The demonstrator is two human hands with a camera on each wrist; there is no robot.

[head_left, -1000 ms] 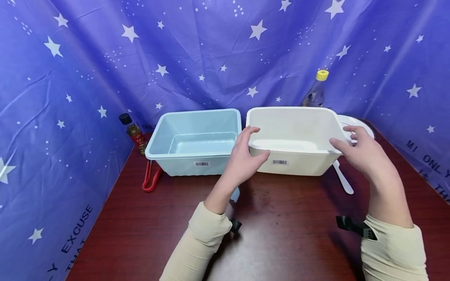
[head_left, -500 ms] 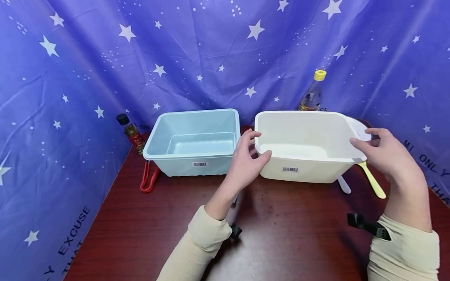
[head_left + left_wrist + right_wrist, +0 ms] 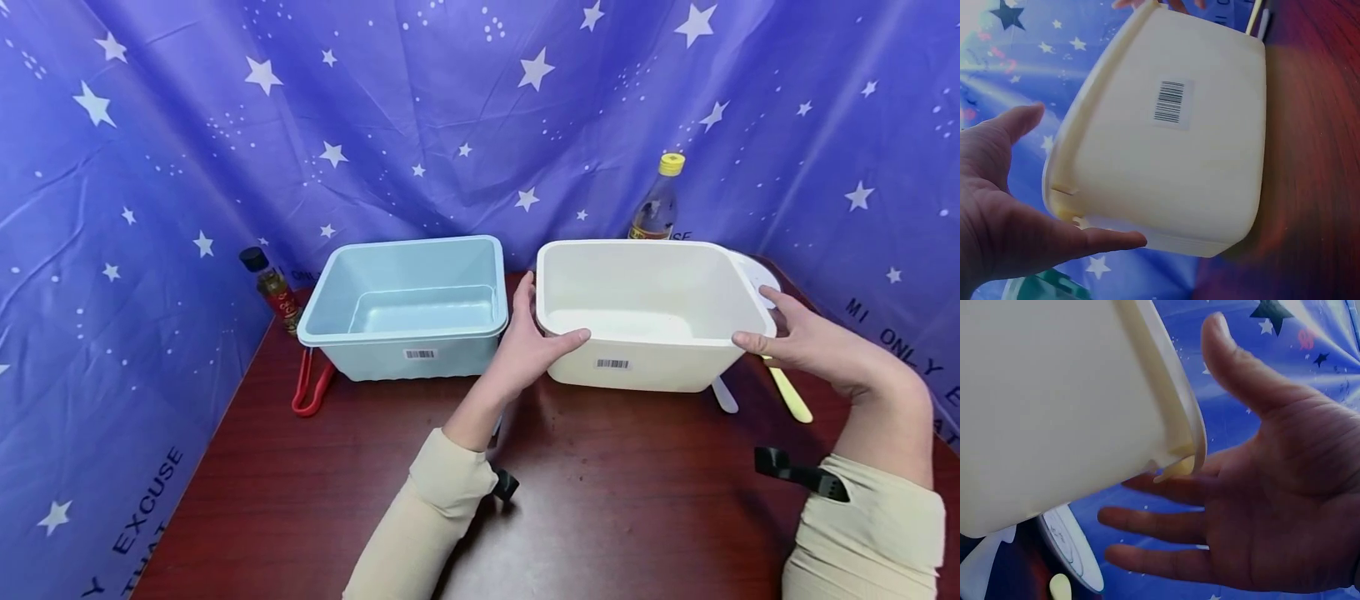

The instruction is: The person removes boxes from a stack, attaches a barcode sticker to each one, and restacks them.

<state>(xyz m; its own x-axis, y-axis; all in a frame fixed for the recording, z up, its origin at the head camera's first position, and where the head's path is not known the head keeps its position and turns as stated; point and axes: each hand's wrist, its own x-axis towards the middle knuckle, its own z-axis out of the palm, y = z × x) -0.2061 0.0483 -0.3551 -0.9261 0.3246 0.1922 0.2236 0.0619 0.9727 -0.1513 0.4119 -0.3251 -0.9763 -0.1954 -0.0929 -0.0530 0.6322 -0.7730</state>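
Note:
A cream-white plastic bin with a barcode label stands on the table, right of a light blue bin. My left hand is at the white bin's left end, its thumb raised off the rim in the left wrist view and its fingers straight beside the end wall. At the right end, my right hand spreads its fingers beside the rim. In the right wrist view, the thumb stands apart from the bin and the straight fingers reach past its corner; whether a finger touches it, I cannot tell.
A yellow-capped bottle stands behind the white bin. At its right are a white plate, a white handle and a yellow handle. A black-capped bottle and a red looped handle lie left of the blue bin.
The white bin has shifted right and a little nearer to me, away from the blue bin. My right hand has moved right with it, and its fingers have since straightened.

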